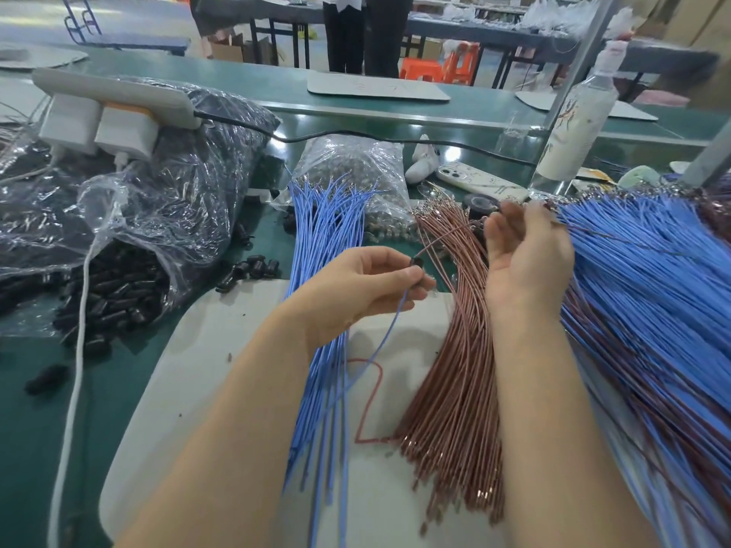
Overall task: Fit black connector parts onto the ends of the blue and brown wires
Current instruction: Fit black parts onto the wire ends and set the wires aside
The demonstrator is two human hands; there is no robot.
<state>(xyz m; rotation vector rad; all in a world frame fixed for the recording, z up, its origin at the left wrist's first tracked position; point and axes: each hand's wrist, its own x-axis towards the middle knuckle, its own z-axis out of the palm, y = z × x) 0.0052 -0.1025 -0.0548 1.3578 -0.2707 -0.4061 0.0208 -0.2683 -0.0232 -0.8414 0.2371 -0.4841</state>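
Observation:
My left hand (368, 286) pinches a small black connector part (416, 265) over the grey mat; a single blue wire (389, 330) hangs down from it. A brown wire (443, 235) runs from that connector up to my right hand (526, 251), whose fingers hold its far end. A bundle of blue wires (324, 239) lies left of my hands and a bundle of brown wires (455, 389) between my forearms. Loose black connector parts (253, 268) lie on the green table beside an open bag of them (114, 294).
A large sheaf of blue and brown wires (652, 290) fills the right side. A clear bag of metal parts (356, 172), a phone (480, 181), a tape roll (480, 203), a bottle (577, 120) and a power strip (114, 96) with chargers stand behind. A white cable (77, 350) crosses the left.

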